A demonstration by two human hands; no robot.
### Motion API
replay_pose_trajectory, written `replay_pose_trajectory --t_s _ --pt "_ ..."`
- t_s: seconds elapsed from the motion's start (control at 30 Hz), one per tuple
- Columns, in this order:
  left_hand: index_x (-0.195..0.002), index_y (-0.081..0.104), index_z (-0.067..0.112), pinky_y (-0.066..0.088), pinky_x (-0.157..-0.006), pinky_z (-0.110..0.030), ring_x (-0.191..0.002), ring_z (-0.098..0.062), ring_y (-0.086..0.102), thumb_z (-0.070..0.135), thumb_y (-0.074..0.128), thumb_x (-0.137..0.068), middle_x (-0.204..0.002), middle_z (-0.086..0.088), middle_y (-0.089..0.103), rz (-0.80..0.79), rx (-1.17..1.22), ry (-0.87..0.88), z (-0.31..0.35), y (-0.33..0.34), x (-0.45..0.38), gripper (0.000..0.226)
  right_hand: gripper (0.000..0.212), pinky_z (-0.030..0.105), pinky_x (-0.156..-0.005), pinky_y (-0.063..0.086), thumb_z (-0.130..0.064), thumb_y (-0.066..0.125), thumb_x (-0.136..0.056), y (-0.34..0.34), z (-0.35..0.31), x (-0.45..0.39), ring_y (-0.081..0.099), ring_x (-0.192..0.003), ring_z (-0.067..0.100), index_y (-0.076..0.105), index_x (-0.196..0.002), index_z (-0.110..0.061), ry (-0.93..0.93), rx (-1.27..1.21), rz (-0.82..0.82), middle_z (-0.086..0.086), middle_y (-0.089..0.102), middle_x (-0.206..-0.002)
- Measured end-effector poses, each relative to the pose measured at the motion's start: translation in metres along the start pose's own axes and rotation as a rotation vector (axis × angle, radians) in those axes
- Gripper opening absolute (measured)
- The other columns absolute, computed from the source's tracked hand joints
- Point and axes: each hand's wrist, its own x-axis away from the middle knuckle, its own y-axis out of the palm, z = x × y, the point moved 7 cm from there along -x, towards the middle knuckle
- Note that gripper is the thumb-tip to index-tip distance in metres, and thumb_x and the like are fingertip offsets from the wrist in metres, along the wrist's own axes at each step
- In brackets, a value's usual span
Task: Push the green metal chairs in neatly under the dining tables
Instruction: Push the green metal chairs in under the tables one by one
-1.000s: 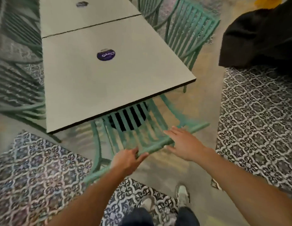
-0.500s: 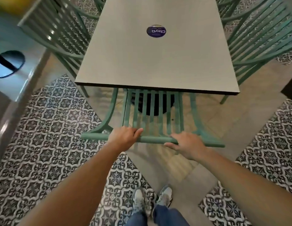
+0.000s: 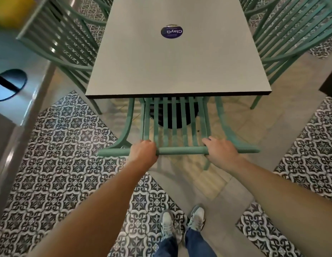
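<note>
Both hands grip the green metal chair's top rail, left hand and right hand; it's mostly under the dining table already, side chairs still angled out

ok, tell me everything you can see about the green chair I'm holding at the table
The chair looks like painted metal, matte green, with a back of flat vertical slats under a rounded top rail and curved side pieces. It faces the table squarely, its seat hidden under the near edge. The left hand and right hand each grip the top rail, fingers curled over it. One rear leg shows below the rail, on the plain floor.
</note>
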Motion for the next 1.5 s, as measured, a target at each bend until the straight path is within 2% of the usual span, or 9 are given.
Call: replay_pose_trajectory --t_s 0.37,0.5,0.7,0.9,1.03,1.27,1.37,1.43,1.5 --pt "-0.099 0.065 0.023 0.053 -0.075 -0.033 -0.081 -0.017 0.06 0.031 0.052 -0.094 -0.091 0.004 0.063 0.024 0.015 0.064 0.003 0.007 0.03 0.015 0.016 0.036 -0.072 0.046 -0.033 0.057 -0.089 0.019 -0.005 0.023 0.062 -0.091 0.025 0.054 -0.098 -0.021 -0.061 -0.064 -0.013 -0.002 0.058 -0.099" --pt "-0.102 0.064 0.023 0.046 -0.067 -0.028 -0.079 -0.015 0.057 0.025 0.05 -0.096 -0.093 0.004 0.063 0.014 0.024 0.078 0.007 0.018 0.051 0.015 0.012 0.037 -0.072 0.049 -0.034 0.057 -0.089 0.031 -0.01 0.044 0.062 -0.092 0.023 0.052 -0.094 -0.024 -0.05 -0.095 -0.033 -0.004 0.058 -0.097" --pt "-0.104 0.065 0.021 0.053 -0.078 -0.035 -0.09 -0.02 0.062 0.018 0.048 -0.094 -0.097 0.001 0.066 0.012 0.014 0.065 0.016 0.035 0.086 0.019 0.012 0.037 -0.072 0.05 -0.034 0.058 -0.087 0.047 -0.016 0.079 0.062 -0.092 0.022 0.056 -0.096 -0.026 -0.031 -0.102 -0.023 -0.005 0.06 -0.097" --pt "-0.108 0.062 0.019 0.052 -0.083 -0.034 -0.093 -0.019 0.061 0.02 0.05 -0.097 -0.101 -0.002 0.066 0.018 0.014 0.062 0.028 0.052 0.128 0.017 0.018 0.035 -0.075 0.048 -0.04 0.06 -0.086 0.065 -0.022 0.119 0.063 -0.096 0.02 0.057 -0.1 -0.028 0.0 -0.09 -0.019 -0.006 0.062 -0.1" --pt "-0.107 0.061 0.021 0.053 -0.083 -0.031 -0.089 -0.016 0.061 0.024 0.053 -0.096 -0.098 0.001 0.066 0.009 0.042 0.045 0.038 0.062 0.157 0.014 0.027 0.035 -0.078 0.048 -0.039 0.061 -0.086 0.075 -0.026 0.147 0.063 -0.098 0.02 0.057 -0.11 -0.026 0.002 -0.08 -0.047 -0.005 0.061 -0.105" --pt "-0.109 0.062 0.025 0.053 -0.082 -0.028 -0.084 -0.011 0.06 0.024 0.054 -0.094 -0.098 0.006 0.065 -0.012 0.075 0.015 0.053 0.076 0.192 0.017 0.021 0.034 -0.076 0.047 -0.033 0.059 -0.086 0.083 -0.029 0.183 0.064 -0.097 0.02 0.057 -0.105 -0.025 -0.018 -0.044 -0.06 -0.005 0.06 -0.106" --pt "-0.099 0.061 0.026 0.055 -0.075 -0.024 -0.075 -0.006 0.059 0.041 0.055 -0.092 -0.088 0.01 0.061 -0.064 0.135 0.047 0.054 0.079 0.198 0.017 0.033 0.034 -0.074 0.051 -0.046 0.06 -0.084 0.08 -0.027 0.189 0.064 -0.096 0.02 0.055 -0.109 -0.025 -0.023 -0.08 -0.016 -0.007 0.057 -0.108" --pt "-0.092 0.06 0.027 0.056 -0.066 -0.023 -0.069 -0.005 0.06 0.059 0.055 -0.085 -0.083 0.01 0.06 -0.156 0.279 0.087 0.047 0.08 0.2 0.033 0.06 0.035 -0.075 0.05 -0.071 0.052 -0.078 0.08 -0.028 0.195 0.062 -0.095 0.018 0.053 -0.118 -0.026 -0.041 -0.053 0.016 -0.009 0.056 -0.111" --pt "-0.092 0.061 0.024 0.054 -0.06 -0.023 -0.066 -0.006 0.059 0.068 0.052 -0.08 -0.087 0.005 0.063 -0.189 0.481 0.056 0.031 0.077 0.203 0.046 0.083 0.036 -0.089 0.044 -0.085 0.037 -0.074 0.076 -0.024 0.207 0.056 -0.11 0.017 0.052 -0.131 -0.026 -0.043 -0.095 0.084 -0.009 0.056 -0.124"
